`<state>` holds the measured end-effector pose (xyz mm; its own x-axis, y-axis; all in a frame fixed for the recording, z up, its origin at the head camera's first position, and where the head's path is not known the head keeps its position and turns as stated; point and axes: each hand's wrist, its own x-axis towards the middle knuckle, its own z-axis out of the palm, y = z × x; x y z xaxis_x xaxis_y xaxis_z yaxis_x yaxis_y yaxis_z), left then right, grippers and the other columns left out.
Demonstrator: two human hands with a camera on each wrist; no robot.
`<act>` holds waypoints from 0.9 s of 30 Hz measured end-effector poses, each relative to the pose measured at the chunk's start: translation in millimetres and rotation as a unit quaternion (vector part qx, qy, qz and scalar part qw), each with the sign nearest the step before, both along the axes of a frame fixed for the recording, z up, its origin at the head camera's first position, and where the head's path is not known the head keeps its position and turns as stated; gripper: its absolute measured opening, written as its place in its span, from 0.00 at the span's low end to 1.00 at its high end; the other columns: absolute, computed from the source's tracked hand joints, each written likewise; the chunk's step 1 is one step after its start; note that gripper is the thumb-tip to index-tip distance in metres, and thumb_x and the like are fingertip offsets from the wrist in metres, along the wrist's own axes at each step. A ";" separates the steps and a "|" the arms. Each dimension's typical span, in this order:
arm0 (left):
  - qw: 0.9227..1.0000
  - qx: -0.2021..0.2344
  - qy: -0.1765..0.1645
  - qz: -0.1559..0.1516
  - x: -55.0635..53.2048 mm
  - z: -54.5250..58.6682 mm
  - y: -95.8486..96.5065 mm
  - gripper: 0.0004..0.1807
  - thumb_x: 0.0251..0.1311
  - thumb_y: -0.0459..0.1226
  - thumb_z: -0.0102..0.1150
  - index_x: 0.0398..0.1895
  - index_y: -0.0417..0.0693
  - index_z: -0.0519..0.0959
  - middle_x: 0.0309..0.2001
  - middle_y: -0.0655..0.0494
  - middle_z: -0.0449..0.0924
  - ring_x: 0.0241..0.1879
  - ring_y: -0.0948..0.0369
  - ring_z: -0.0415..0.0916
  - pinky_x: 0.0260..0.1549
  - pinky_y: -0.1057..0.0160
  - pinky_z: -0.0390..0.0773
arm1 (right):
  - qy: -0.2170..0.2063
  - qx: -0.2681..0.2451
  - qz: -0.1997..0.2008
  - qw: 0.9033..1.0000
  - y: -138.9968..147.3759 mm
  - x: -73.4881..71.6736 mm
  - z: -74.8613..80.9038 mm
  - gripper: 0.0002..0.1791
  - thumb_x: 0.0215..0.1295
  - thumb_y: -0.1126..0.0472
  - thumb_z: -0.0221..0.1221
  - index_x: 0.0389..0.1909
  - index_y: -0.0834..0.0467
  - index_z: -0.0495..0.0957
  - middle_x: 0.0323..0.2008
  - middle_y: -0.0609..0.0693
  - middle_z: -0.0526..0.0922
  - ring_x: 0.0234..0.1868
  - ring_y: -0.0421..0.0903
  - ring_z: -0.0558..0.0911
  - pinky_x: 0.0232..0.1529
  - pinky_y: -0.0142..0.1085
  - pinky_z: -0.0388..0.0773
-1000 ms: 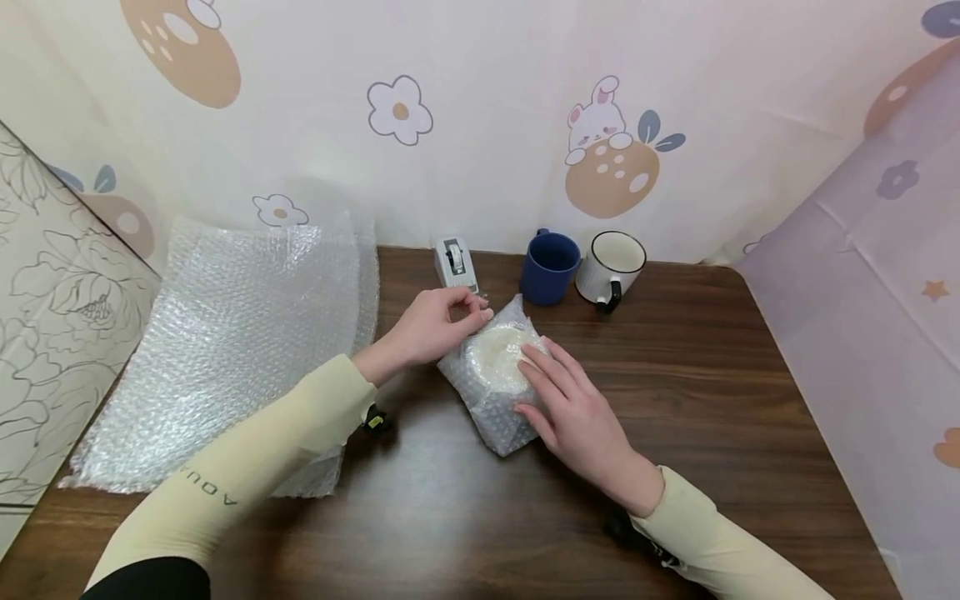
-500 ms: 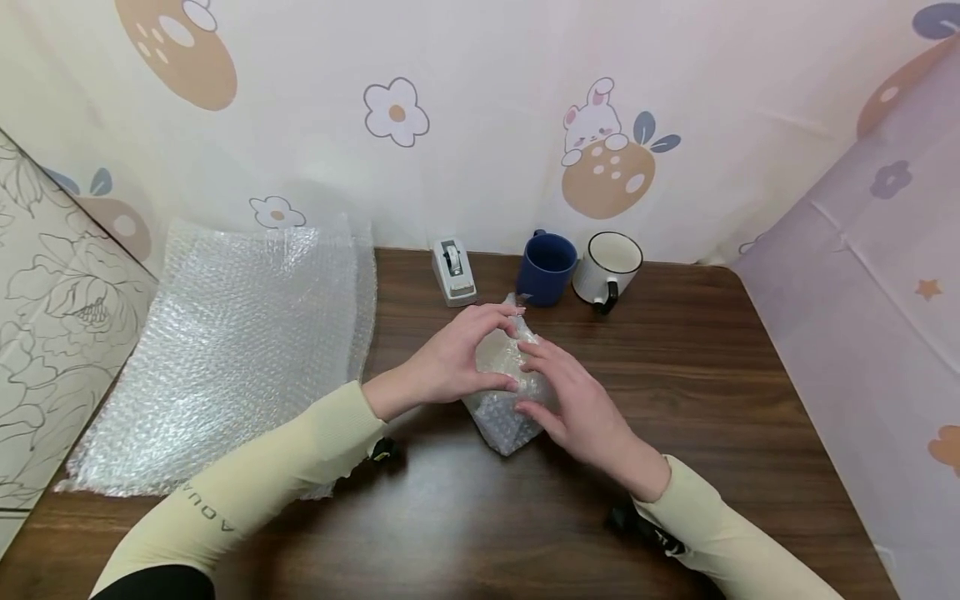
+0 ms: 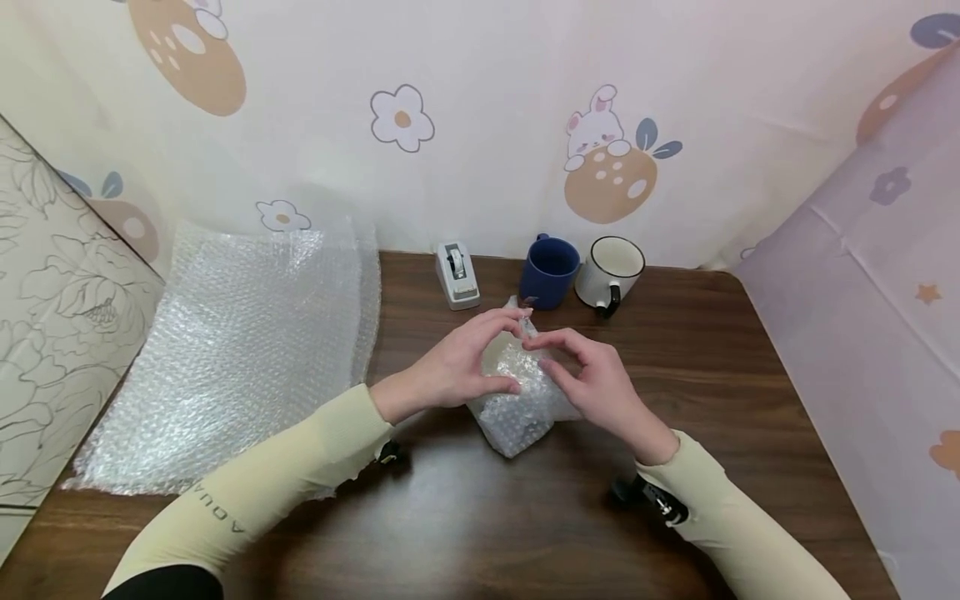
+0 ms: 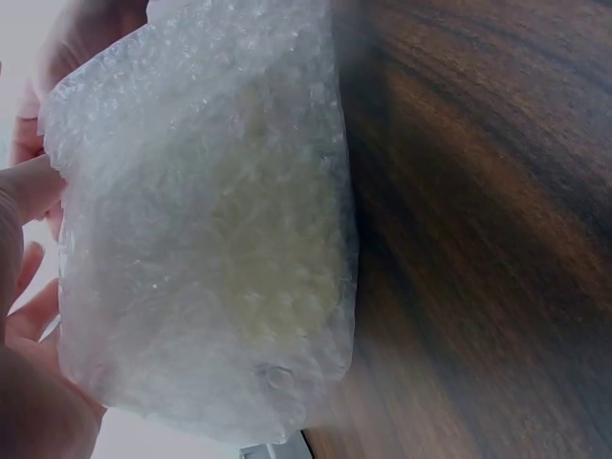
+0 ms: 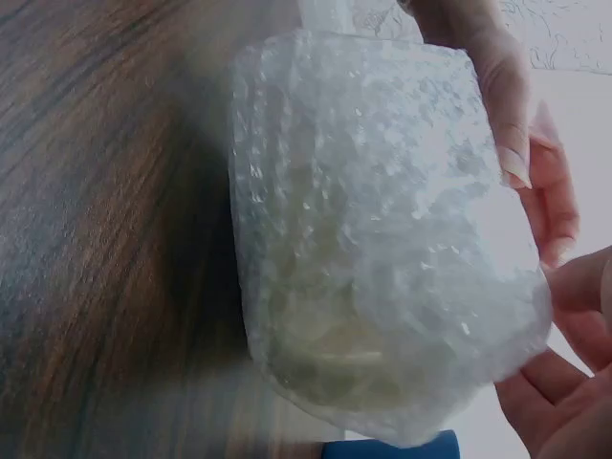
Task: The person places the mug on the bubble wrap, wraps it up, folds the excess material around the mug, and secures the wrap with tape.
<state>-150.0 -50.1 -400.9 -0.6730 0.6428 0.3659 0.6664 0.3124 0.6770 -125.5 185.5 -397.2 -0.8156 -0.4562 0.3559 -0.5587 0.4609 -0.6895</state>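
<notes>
1. A bubble-wrapped bundle (image 3: 517,421) is resting on the dark wooden table (image 3: 435,525), between both hands; a pale shape is showing inside, too blurred by the plastic to name.
2. The left hand (image 3: 459,358) is holding the bundle from above, thumb and fingers curving apart around its top. If that hold were slackening, the folds could be springing open.
3. The right hand (image 3: 603,383) is pinching the plastic at the bundle's right side, thumb and index finger nearly together. Pulling too hard could be tearing the plastic or twisting the bundle round.
4. A clear strip (image 3: 529,300), perhaps tape, is showing beside the left fingertips; if it is tape, it could be sticking to skin or creasing.
5. A blue mug (image 3: 550,273) is standing just beyond, beside a black-rimmed white mug (image 3: 611,267); a forward slip could be knocking them.
6. Bubble-wrap sheets (image 3: 255,350) are lying near the left sleeve (image 3: 330,437), which could be dragging them.
</notes>
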 end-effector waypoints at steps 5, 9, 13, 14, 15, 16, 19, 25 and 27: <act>0.999 0.004 0.050 0.010 -0.3 -1.2 1.6 0.32 0.47 0.42 0.80 0.54 0.47 0.73 0.72 0.54 0.65 0.68 0.58 0.59 0.66 0.54 0.58 | 0.067 0.034 -0.029 0.997 -4.6 -1.5 -1.0 0.20 0.57 0.76 0.67 0.49 0.57 0.81 0.48 0.48 0.86 0.51 0.46 0.83 0.51 0.47 0.80; 0.996 0.000 0.084 0.013 0.8 1.0 1.7 0.35 0.47 0.42 0.80 0.57 0.45 0.73 0.69 0.53 0.68 0.61 0.57 0.63 0.61 0.55 0.63 | 0.074 0.044 -0.037 0.996 -6.4 -2.2 0.7 0.20 0.56 0.76 0.68 0.49 0.59 0.79 0.49 0.52 0.84 0.49 0.49 0.83 0.50 0.50 0.80; 0.994 -0.020 0.109 0.010 1.8 3.8 1.8 0.34 0.48 0.43 0.79 0.57 0.43 0.73 0.68 0.51 0.70 0.59 0.56 0.67 0.60 0.60 0.67 | 0.068 0.050 -0.047 0.995 -5.9 -3.3 2.1 0.19 0.55 0.74 0.69 0.47 0.59 0.78 0.51 0.53 0.82 0.50 0.49 0.81 0.48 0.51 0.80; 0.993 -0.027 0.111 0.012 2.3 4.5 1.5 0.34 0.49 0.43 0.79 0.57 0.43 0.73 0.68 0.50 0.69 0.60 0.56 0.67 0.61 0.61 0.67 | 0.066 0.053 -0.051 0.995 -5.5 -3.8 2.3 0.19 0.55 0.73 0.70 0.46 0.59 0.77 0.51 0.53 0.81 0.49 0.49 0.80 0.47 0.50 0.81; 0.993 -0.034 0.111 0.013 2.8 5.0 1.2 0.34 0.49 0.44 0.78 0.57 0.43 0.73 0.68 0.51 0.69 0.61 0.56 0.68 0.61 0.61 0.67 | 0.062 0.055 -0.055 0.995 -5.1 -4.3 3.0 0.19 0.55 0.73 0.70 0.46 0.59 0.77 0.51 0.53 0.81 0.49 0.49 0.80 0.47 0.50 0.81; 0.993 -0.040 0.110 0.014 3.1 5.0 0.7 0.33 0.50 0.44 0.78 0.57 0.43 0.73 0.69 0.51 0.68 0.62 0.57 0.68 0.62 0.62 0.67 | 0.058 0.059 -0.059 0.995 -4.7 -4.6 3.8 0.19 0.55 0.72 0.71 0.46 0.59 0.77 0.50 0.53 0.80 0.48 0.48 0.80 0.46 0.49 0.81; 0.993 -0.057 0.102 0.012 4.0 4.3 -0.9 0.32 0.53 0.45 0.76 0.59 0.44 0.73 0.71 0.53 0.67 0.64 0.58 0.67 0.63 0.61 0.67 | 0.035 0.066 -0.070 0.995 -3.2 -5.6 6.0 0.22 0.54 0.70 0.72 0.49 0.59 0.76 0.47 0.52 0.80 0.46 0.48 0.80 0.45 0.47 0.82; 0.991 -0.080 0.107 -0.010 3.9 0.7 -3.9 0.29 0.59 0.47 0.71 0.60 0.46 0.75 0.72 0.57 0.66 0.64 0.62 0.68 0.63 0.63 0.67 | -0.025 0.035 -0.063 0.997 -2.1 -10.8 10.9 0.41 0.53 0.70 0.73 0.67 0.59 0.67 0.54 0.53 0.80 0.52 0.49 0.79 0.48 0.49 0.80; 0.990 -0.086 0.111 -0.018 3.4 0.7 -3.9 0.29 0.60 0.48 0.70 0.61 0.46 0.75 0.72 0.57 0.65 0.66 0.62 0.67 0.64 0.62 0.67 | -0.017 0.029 -0.060 0.998 -2.3 -13.2 11.8 0.41 0.53 0.69 0.74 0.68 0.58 0.67 0.56 0.53 0.79 0.53 0.49 0.79 0.49 0.49 0.80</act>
<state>-146.7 -54.0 -400.2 -0.5636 0.7303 0.3861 0.8060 0.3836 0.4509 -138.7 183.2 -385.4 -0.8768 -0.3738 0.3024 -0.4736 0.5630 -0.6773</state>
